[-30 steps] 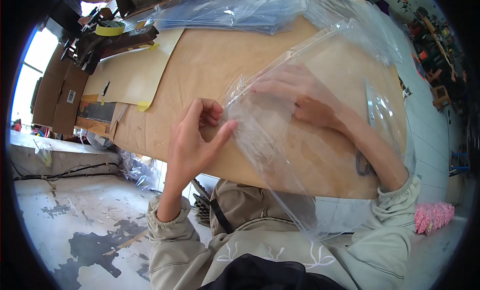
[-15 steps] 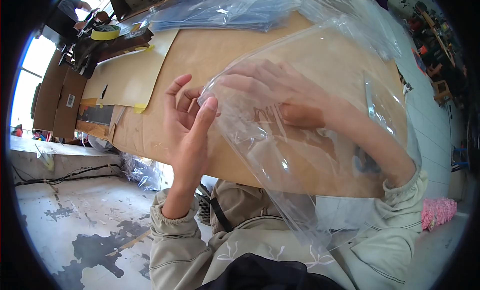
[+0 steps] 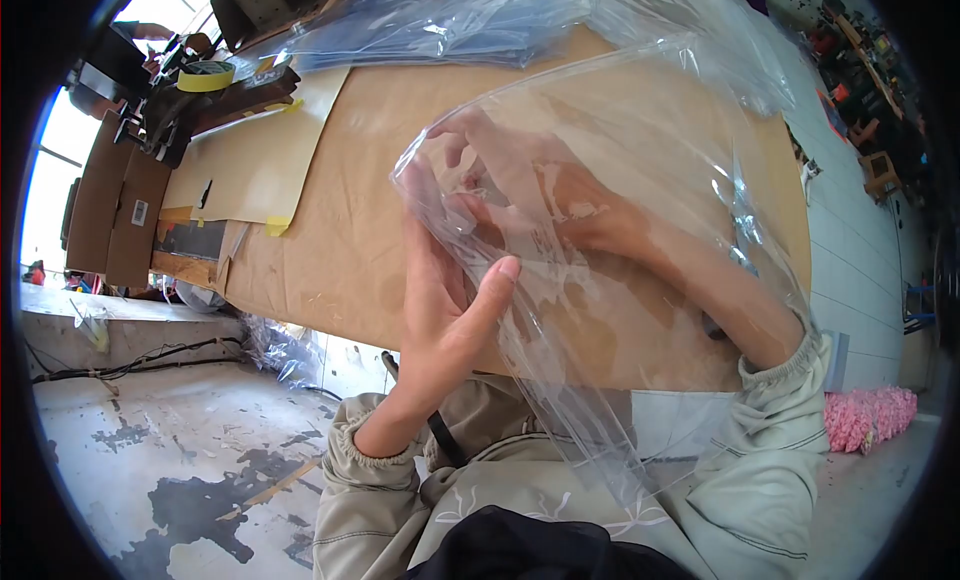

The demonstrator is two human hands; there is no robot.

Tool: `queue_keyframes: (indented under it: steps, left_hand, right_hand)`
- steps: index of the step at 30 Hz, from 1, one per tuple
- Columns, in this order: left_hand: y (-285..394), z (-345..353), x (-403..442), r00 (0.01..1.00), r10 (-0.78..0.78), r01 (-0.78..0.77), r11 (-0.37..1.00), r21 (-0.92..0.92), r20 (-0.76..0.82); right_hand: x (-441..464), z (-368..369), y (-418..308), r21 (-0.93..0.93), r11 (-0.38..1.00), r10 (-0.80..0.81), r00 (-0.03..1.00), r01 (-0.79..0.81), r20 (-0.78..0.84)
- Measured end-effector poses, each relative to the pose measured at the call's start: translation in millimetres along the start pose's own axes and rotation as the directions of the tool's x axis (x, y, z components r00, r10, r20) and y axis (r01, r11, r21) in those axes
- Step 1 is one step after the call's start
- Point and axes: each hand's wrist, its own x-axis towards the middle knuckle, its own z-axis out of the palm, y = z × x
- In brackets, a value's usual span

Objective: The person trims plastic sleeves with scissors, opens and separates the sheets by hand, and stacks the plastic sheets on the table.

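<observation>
A large clear plastic bag (image 3: 640,330) spreads over the brown-paper-covered table (image 3: 290,250) and hangs past its front edge onto my lap. My right hand (image 3: 530,180) shows through the clear film, its fingers curved and apart, close to the bag's left end. The film also lies across my right forearm. At that left end is my left hand (image 3: 440,290), with its fingers stretched up behind the film and the thumb apart, in front of the bag's edge. The fingertips of both hands lie close together and look blurred through the plastic.
Stacked clear plastic sheets (image 3: 440,25) lie along the far edge. On the left are a yellow tape roll (image 3: 206,76) on a dark clamp-like fixture, a cream board (image 3: 255,150) and a cardboard box (image 3: 115,205). A pink fluffy bundle (image 3: 868,420) is at right.
My left hand has moved right and down, and its fingers have gone behind the film. My right hand's fingers have bent and spread apart. The bag's left end has shifted slightly left.
</observation>
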Motion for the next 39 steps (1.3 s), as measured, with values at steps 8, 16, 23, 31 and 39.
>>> queue_keyframes:
  steps: [8, 16, 23, 31, 39]
  left_hand:
    - [10.9, -9.1, 19.8, 0.985, -0.004, -0.042, 0.964, -0.262, -0.170]
    - [-3.7, 1.1, 19.5, 0.981, -0.058, -0.006, 0.945, -0.327, -0.185]
    - [-5.4, 0.3, 19.7, 0.967, -0.006, -0.051, 0.975, -0.215, -0.253]
    - [-10.7, -17.8, 21.4, 0.977, 0.007, -0.015, 0.999, -0.038, -0.213]
    - [6.6, -27.1, 33.2, 0.939, -0.279, 0.218, 0.935, -0.280, -0.200]
  right_hand:
    - [0.0, -2.8, 6.9, 0.053, 0.993, -0.099, 0.981, 0.110, -0.168]
    - [2.6, -2.5, 12.3, 0.232, 0.972, 0.028, 1.000, -0.027, 0.001]
    - [3.0, -2.3, 16.7, 0.184, 0.975, -0.127, 0.992, 0.121, 0.021]
    - [1.1, -1.1, 9.4, 0.157, 0.984, -0.090, 0.996, 0.089, 0.001]
    - [2.4, 3.1, 22.8, 0.049, 0.986, -0.155, 0.988, 0.156, -0.025]
